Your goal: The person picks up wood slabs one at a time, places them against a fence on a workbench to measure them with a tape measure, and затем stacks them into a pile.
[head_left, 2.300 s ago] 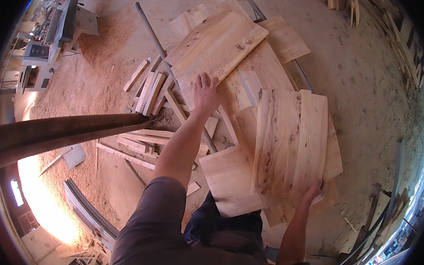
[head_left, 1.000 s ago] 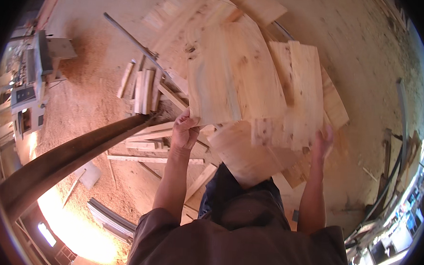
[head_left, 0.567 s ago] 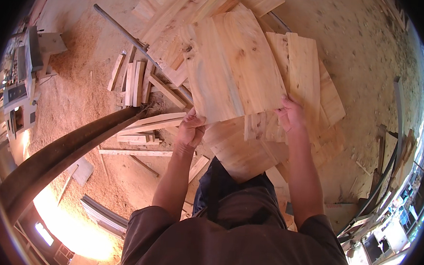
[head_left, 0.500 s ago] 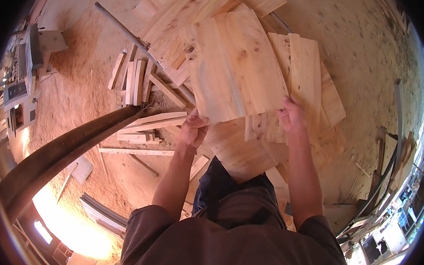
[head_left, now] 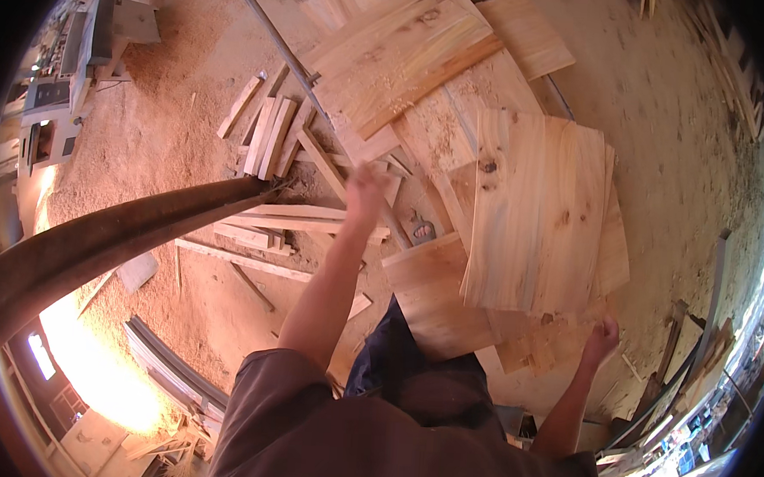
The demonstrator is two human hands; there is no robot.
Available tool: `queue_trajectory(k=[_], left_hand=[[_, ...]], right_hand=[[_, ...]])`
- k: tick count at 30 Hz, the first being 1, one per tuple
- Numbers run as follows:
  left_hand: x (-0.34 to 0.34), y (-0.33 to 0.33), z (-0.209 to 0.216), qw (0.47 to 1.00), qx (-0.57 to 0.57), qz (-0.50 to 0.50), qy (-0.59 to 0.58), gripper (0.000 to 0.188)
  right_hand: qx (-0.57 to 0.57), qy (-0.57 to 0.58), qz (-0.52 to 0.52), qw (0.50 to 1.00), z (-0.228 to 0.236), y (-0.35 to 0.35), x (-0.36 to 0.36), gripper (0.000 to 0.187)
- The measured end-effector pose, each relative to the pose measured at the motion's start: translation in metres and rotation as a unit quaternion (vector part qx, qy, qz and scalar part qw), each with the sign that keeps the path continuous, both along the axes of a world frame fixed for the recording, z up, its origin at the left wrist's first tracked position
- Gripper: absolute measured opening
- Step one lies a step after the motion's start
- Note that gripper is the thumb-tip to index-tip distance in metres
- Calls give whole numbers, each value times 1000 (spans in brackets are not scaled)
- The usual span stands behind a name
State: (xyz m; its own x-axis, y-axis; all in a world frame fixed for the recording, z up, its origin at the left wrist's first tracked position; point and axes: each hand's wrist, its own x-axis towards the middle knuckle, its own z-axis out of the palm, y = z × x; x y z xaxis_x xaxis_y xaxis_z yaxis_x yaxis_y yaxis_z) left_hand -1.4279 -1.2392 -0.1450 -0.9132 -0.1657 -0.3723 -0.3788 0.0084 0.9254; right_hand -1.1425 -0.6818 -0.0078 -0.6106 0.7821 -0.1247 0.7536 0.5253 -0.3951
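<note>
A wide pale wooden panel (head_left: 534, 212) with dark knots lies on top of other panels to the right of centre. My right hand (head_left: 603, 338) is off the panel's near right corner, its fingers curled and nothing seen in them. Out over the narrow sticks left of centre is my left hand (head_left: 367, 186), smeared by motion and apart from the panel; its fingers cannot be made out. Another wooden board (head_left: 431, 297) slants in front of my legs. Farther off, a broad board with a darker edge (head_left: 409, 54) rests on the pile.
A curved rusty beam (head_left: 132, 217) rises at the left. Short wooden sticks (head_left: 271, 138) lie around its far end, near a long metal bar (head_left: 276, 39). My sandalled foot (head_left: 421, 229) shows between the boards. Machinery (head_left: 85, 59) stands far left; timber scraps (head_left: 692, 341) lean at right.
Both hands have let go of the panel, which moved right and down onto the stack. My left hand went up and forward; my right hand drew right and nearer to me.
</note>
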Motion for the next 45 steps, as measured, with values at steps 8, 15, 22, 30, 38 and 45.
queue_trajectory(k=[8, 15, 22, 30, 38, 45], left_hand=[[-142, -52, -30, 948, 176, 220, -147, 25], [-142, -19, 28, 936, 323, 25, -140, 28], [-163, 22, 82, 918, 362, 140, -82, 23], [-75, 50, 223, 998, 46, -18, 37, 37], [112, 124, 248, 752, -396, -403, 339, 59], [145, 149, 205, 735, -417, -425, 323, 66]], right_hand=[[-13, -34, 47, 998, 18, -50, -20, 37], [-53, 3, 98, 994, 10, -65, -32, 39], [-58, 66, 128, 988, 11, -84, -68, 35], [-296, 143, 44, 943, 27, -117, -64, 36], [-862, 369, 83, 337, 63, -141, -97, 83], [-820, 424, -94, 373, 10, -153, -52, 45]])
